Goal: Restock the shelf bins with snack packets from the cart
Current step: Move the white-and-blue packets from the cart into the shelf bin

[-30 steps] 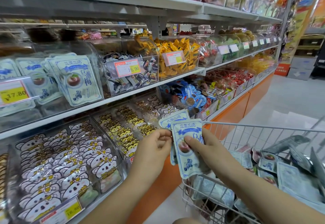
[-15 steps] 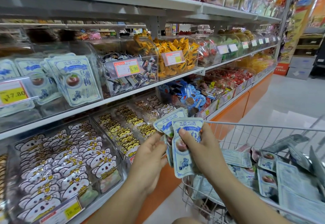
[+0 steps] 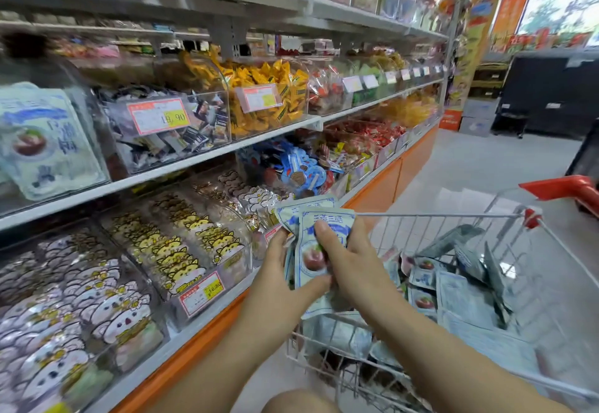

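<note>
A small stack of pale blue-and-white snack packets (image 3: pixel 312 244) with a red fruit picture is held between both hands above the near left corner of the wire cart (image 3: pixel 434 216). My left hand (image 3: pixel 280 271) grips the stack from the left and below. My right hand (image 3: pixel 346 262) pinches it from the right, thumb across the front packet. More of the same packets (image 3: pixel 453 296) lie loose in the cart. A clear shelf bin (image 3: pixel 48 143) at the far left of the middle shelf holds matching packets.
Clear bins of other snacks fill the shelves: yellow packets (image 3: pixel 269 95), dark ones (image 3: pixel 168 134), cat-faced packs (image 3: pixel 181 247) on the lower shelf. The cart's red handle (image 3: pixel 564 189) is at the right. Grey aisle floor (image 3: pixel 486 166) runs ahead.
The view has swung right, away from the matching bin. Both hands have closed in on the packet stack, the right hand now covering more of the front packet.
</note>
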{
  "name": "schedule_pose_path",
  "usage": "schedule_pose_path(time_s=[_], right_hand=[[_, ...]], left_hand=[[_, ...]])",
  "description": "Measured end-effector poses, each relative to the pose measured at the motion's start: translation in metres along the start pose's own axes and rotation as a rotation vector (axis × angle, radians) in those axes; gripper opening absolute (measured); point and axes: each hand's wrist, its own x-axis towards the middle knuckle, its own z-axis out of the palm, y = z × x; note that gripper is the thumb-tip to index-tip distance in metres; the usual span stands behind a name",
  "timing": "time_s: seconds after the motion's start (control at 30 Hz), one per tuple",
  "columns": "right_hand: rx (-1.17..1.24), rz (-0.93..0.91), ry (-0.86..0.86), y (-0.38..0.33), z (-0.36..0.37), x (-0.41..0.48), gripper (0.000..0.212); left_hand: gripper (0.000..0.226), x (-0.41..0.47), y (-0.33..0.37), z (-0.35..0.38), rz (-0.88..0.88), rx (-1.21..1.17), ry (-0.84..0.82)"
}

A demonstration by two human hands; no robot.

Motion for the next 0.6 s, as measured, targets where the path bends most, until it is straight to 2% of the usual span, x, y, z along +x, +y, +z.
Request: schedule_pose_path(time_s=[0.1, 0.17, 0.23, 0.3, 0.37, 0.47, 0.6], right_hand=[[-0.063, 0.080, -0.089, -0.002, -0.024, 0.019, 0.053], [-0.219, 0.112, -0.107, 0.005, -0.047, 0.041, 0.046], [-0.638, 0.152, -0.191, 0.032, -0.070, 0.063, 0.037], [-1.055, 0.255, -0.350, 0.066, -0.085, 0.077, 0.058], [-1.267, 0.329, -0.474, 0.090, -0.089, 0.080, 0.076], [-1.344, 0.346, -0.561, 0.096, -0.087, 0.081, 0.082], [-1.323, 0.260, -0.503, 0.103, -0.081, 0.085, 0.058]], left_hand=[[0.068, 0.006, -0.005, 0.003, -0.050, -0.016, 0.054], [0.077, 0.008, -0.009, -0.001, -0.077, -0.046, 0.079], [0.084, 0.008, -0.014, -0.008, -0.086, -0.061, 0.088], [0.092, 0.008, -0.018, -0.015, -0.100, -0.049, 0.102], [0.093, 0.008, -0.018, -0.021, -0.097, -0.051, 0.122], [0.087, 0.008, -0.019, -0.023, -0.091, -0.092, 0.107], [0.087, 0.010, -0.021, -0.028, -0.149, -0.091, 0.133]])
